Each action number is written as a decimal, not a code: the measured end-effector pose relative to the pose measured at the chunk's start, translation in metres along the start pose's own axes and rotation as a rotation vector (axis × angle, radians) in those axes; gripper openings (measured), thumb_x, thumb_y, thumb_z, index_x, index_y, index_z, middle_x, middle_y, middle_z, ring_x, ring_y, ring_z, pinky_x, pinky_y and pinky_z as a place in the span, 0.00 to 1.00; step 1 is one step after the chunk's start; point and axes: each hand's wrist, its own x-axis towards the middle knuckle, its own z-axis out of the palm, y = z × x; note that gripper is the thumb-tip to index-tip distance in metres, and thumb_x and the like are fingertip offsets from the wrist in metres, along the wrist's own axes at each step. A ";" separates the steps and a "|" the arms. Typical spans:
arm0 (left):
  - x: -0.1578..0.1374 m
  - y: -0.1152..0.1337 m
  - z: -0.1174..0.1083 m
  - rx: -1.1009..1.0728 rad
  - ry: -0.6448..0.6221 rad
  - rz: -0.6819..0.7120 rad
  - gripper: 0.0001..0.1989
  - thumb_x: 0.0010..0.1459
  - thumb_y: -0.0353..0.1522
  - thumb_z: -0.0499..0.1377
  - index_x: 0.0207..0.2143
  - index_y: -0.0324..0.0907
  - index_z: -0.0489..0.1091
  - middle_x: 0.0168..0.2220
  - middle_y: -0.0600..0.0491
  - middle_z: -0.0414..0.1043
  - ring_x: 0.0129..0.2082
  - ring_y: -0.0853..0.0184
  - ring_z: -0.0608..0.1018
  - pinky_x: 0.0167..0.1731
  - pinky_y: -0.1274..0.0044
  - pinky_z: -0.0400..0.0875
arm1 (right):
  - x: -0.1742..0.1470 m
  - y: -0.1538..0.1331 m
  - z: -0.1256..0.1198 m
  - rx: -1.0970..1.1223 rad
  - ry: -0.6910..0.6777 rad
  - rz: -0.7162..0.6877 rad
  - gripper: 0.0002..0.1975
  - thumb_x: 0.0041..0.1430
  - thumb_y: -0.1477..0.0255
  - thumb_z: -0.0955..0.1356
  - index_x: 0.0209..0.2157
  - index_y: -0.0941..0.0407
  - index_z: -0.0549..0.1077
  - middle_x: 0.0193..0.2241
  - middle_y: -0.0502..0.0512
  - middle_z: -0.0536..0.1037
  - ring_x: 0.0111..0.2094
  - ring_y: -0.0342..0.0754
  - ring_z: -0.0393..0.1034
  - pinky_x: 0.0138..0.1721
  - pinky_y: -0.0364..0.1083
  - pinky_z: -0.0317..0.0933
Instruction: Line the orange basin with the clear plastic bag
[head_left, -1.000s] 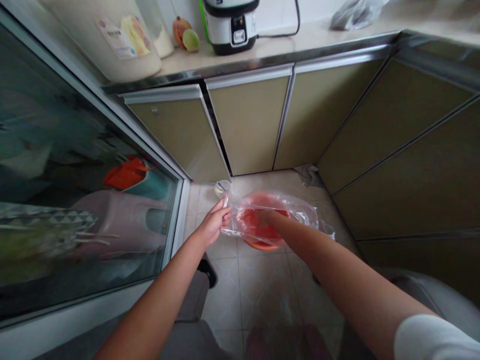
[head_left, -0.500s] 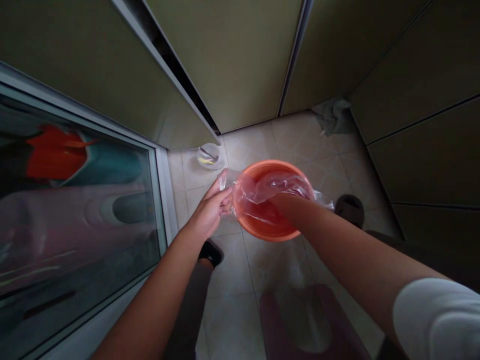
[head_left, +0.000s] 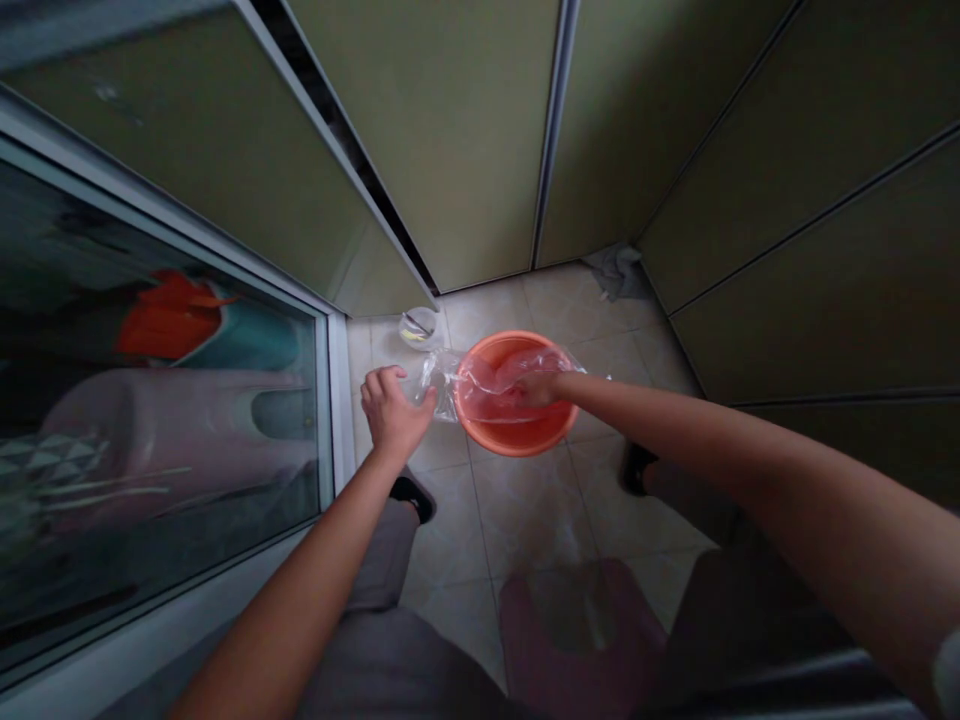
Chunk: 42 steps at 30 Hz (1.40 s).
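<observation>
Left hand (head_left: 394, 412): I am holding it spread, fingers apart and curled over nothing, just beside the loose left end of the clear plastic bag (head_left: 480, 378). Half a second earlier these fingers were pinched shut on that end of the bag; the pinch is now released, so the film is slumping onto the rim of the orange basin (head_left: 517, 440) instead of being stretched taut. Right hand (head_left: 534, 388): I am keeping it pushed into the bag, inside the basin; the film is veiling the fingers, so I cannot tell whether they are closed on anything. With one end freed, the bag is being steadied, by my judgement, only by the right hand and the basin under it. Basin: it is standing on the tiled floor (head_left: 525, 510) between my feet, in front of the cabinet doors (head_left: 465, 150). Small clear cup (head_left: 418, 327): it is standing near the basin, at the foot of the cabinet. Grey rag (head_left: 616, 270): it is lying in the far corner, well apart. Glass door (head_left: 150, 400): it is running along my left side.
</observation>
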 end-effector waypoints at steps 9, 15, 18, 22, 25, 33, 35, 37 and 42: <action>-0.053 0.025 0.021 0.368 -0.573 0.580 0.26 0.64 0.26 0.55 0.63 0.46 0.72 0.61 0.40 0.75 0.61 0.50 0.73 0.62 0.58 0.59 | -0.119 0.007 0.016 -0.334 0.147 0.046 0.22 0.66 0.67 0.70 0.60 0.52 0.77 0.57 0.64 0.79 0.57 0.61 0.74 0.58 0.54 0.65; -0.054 0.018 0.034 0.396 -0.582 0.459 0.17 0.66 0.26 0.54 0.46 0.47 0.82 0.50 0.43 0.81 0.54 0.52 0.78 0.60 0.62 0.62 | -0.127 0.028 0.042 -0.573 0.288 0.086 0.21 0.69 0.79 0.62 0.59 0.59 0.76 0.58 0.71 0.77 0.60 0.64 0.70 0.59 0.60 0.61; -0.054 0.015 0.030 0.353 -0.598 0.430 0.14 0.66 0.26 0.56 0.41 0.48 0.82 0.49 0.45 0.81 0.53 0.53 0.78 0.57 0.65 0.64 | -0.124 0.031 0.044 -0.562 0.321 0.128 0.21 0.70 0.78 0.61 0.59 0.60 0.76 0.55 0.72 0.78 0.58 0.62 0.71 0.56 0.56 0.63; -0.052 0.008 0.027 0.276 -0.643 0.421 0.13 0.65 0.27 0.58 0.38 0.48 0.82 0.47 0.46 0.81 0.50 0.55 0.79 0.54 0.68 0.67 | -0.125 0.028 0.040 -0.499 0.304 0.176 0.20 0.71 0.78 0.60 0.57 0.58 0.77 0.52 0.70 0.80 0.55 0.60 0.74 0.53 0.53 0.65; -0.050 -0.003 0.026 0.265 -0.679 0.459 0.13 0.64 0.26 0.58 0.39 0.49 0.83 0.48 0.48 0.82 0.49 0.57 0.80 0.50 0.71 0.68 | -0.131 0.026 0.037 -0.460 0.301 0.153 0.17 0.70 0.75 0.62 0.53 0.56 0.79 0.52 0.68 0.81 0.53 0.59 0.76 0.51 0.51 0.66; -0.050 -0.034 0.037 0.270 -0.883 0.376 0.11 0.61 0.28 0.62 0.40 0.50 0.84 0.42 0.55 0.85 0.44 0.63 0.83 0.42 0.77 0.69 | -0.141 0.031 0.063 -0.504 0.122 0.080 0.12 0.67 0.71 0.67 0.44 0.51 0.83 0.47 0.59 0.85 0.47 0.55 0.80 0.46 0.46 0.67; -0.051 -0.038 0.044 0.304 -0.909 0.396 0.12 0.62 0.28 0.62 0.40 0.50 0.84 0.43 0.55 0.85 0.44 0.63 0.83 0.42 0.77 0.69 | -0.139 0.032 0.070 -0.510 0.095 0.076 0.12 0.67 0.71 0.67 0.44 0.51 0.84 0.47 0.59 0.85 0.47 0.55 0.80 0.46 0.46 0.67; -0.053 -0.039 0.054 0.356 -0.901 0.399 0.12 0.62 0.28 0.62 0.39 0.50 0.84 0.44 0.54 0.85 0.46 0.62 0.83 0.44 0.76 0.70 | -0.134 0.032 0.074 -0.502 0.086 0.089 0.13 0.67 0.71 0.66 0.43 0.53 0.84 0.47 0.60 0.85 0.47 0.55 0.80 0.46 0.47 0.67; -0.055 -0.040 0.077 0.445 -0.861 0.331 0.11 0.61 0.28 0.62 0.40 0.48 0.84 0.45 0.49 0.84 0.46 0.57 0.83 0.47 0.72 0.71 | -0.115 0.041 0.080 -0.378 0.159 0.225 0.12 0.67 0.72 0.67 0.42 0.54 0.85 0.47 0.62 0.85 0.47 0.55 0.80 0.46 0.46 0.66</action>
